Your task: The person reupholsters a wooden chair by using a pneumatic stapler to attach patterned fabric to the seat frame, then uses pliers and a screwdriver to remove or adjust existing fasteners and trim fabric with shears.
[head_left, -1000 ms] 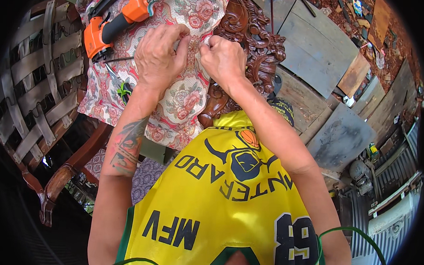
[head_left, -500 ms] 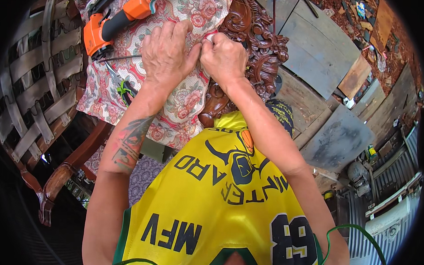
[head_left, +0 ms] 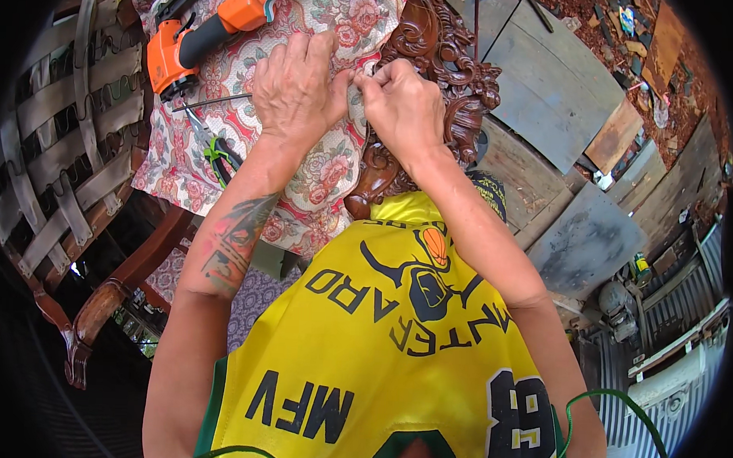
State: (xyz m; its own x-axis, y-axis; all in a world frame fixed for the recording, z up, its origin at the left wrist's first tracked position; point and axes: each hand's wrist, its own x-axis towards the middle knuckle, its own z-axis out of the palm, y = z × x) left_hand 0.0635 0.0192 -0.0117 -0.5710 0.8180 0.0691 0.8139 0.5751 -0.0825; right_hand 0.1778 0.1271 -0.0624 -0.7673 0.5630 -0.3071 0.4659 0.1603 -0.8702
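Note:
Patterned floral fabric (head_left: pixel 328 175), red and cream, covers the seat or panel beside a carved, varnished wood frame (head_left: pixel 460 99). My left hand (head_left: pixel 299 85) rests on it, fingers curled and thumb toward the frame. From under that hand's outer side sticks a thin dark metal rod (head_left: pixel 213 102); its other end is hidden in the palm. At the fabric's edge along the carving, my right hand (head_left: pixel 403 109) is closed in a pinch, its fingertips close to my left thumb. The edge appears to be between them, partly covered by the fingers.
An orange and black air stapler (head_left: pixel 199 41) lies on the fabric, left of my hands. Below it are pliers with green and black handles (head_left: pixel 218 155). A wooden chair frame with woven straps (head_left: pixel 71 138) stands at left. Boards (head_left: pixel 549 82) lie on the right.
My right hand has shifted slightly right and its fingertips have drawn apart from the earlier tight fist. My left hand stays almost in place, the rod tilting a little with it.

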